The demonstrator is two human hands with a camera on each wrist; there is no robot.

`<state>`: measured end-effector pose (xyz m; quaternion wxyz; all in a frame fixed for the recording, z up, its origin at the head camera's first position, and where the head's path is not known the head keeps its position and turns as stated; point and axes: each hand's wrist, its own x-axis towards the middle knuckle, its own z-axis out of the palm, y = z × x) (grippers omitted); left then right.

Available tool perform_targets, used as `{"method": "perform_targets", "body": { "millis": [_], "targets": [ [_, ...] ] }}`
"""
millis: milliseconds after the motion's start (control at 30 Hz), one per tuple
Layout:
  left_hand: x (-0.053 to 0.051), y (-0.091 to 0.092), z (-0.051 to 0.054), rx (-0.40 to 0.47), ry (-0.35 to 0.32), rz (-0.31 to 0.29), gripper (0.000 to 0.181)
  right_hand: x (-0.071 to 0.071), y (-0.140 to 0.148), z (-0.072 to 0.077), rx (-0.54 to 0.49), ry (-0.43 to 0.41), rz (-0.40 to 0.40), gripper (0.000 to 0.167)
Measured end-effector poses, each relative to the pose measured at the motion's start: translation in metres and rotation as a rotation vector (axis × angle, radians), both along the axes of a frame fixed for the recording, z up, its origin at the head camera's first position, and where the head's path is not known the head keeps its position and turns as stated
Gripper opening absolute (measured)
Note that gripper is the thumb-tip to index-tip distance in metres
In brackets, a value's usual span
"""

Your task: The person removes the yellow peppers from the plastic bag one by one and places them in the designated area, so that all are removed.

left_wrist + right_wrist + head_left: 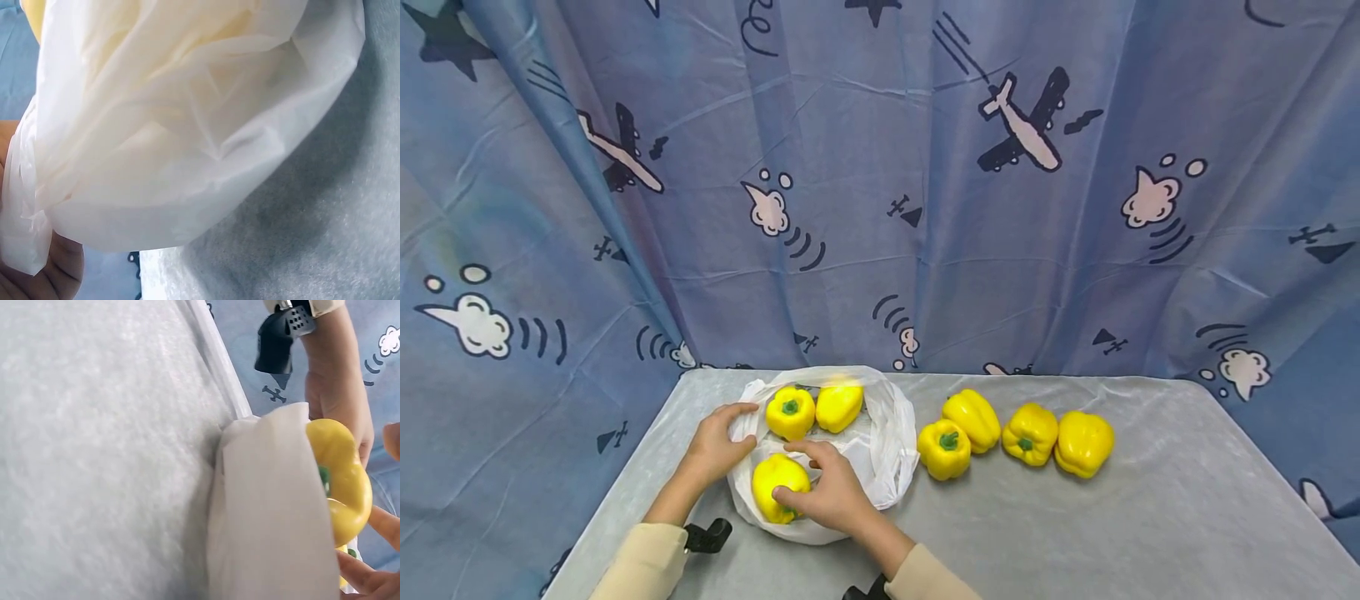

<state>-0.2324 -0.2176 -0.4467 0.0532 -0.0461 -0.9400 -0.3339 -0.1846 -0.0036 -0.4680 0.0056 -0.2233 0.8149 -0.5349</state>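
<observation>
A white plastic bag (pixel 891 450) stands with its mouth wide on the grey table, two yellow peppers (pixel 791 413) (pixel 839 406) at its far side. Another yellow pepper (pixel 775 483) is by its near left rim. My left hand (pixel 713 446) grips the bag's left rim between thumb and fingers; the left wrist view shows that hand (pixel 47 275) partly behind the plastic (pixel 144 181). My right hand (pixel 835 492) is over the near pepper, fingers spread and loosely bent. In the right wrist view fingers (pixel 369 575) lie beside this pepper (pixel 350 487), above the bag's edge.
Right of the bag, several yellow peppers (pixel 944 449) (pixel 972 421) (pixel 1030 434) (pixel 1084 443) stand in a loose row on the grey tabletop (pixel 1075 533). A blue patterned curtain (pixel 865 183) hangs behind and beside the table.
</observation>
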Motion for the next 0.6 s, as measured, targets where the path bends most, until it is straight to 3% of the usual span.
{"method": "perform_targets", "body": {
  "millis": [600],
  "targets": [
    [-0.0013,0.0011,-0.0006,-0.014,0.033,-0.021,0.047,0.003,-0.0092,-0.0077,0.069,-0.034,-0.015,0.061]
  ]
}}
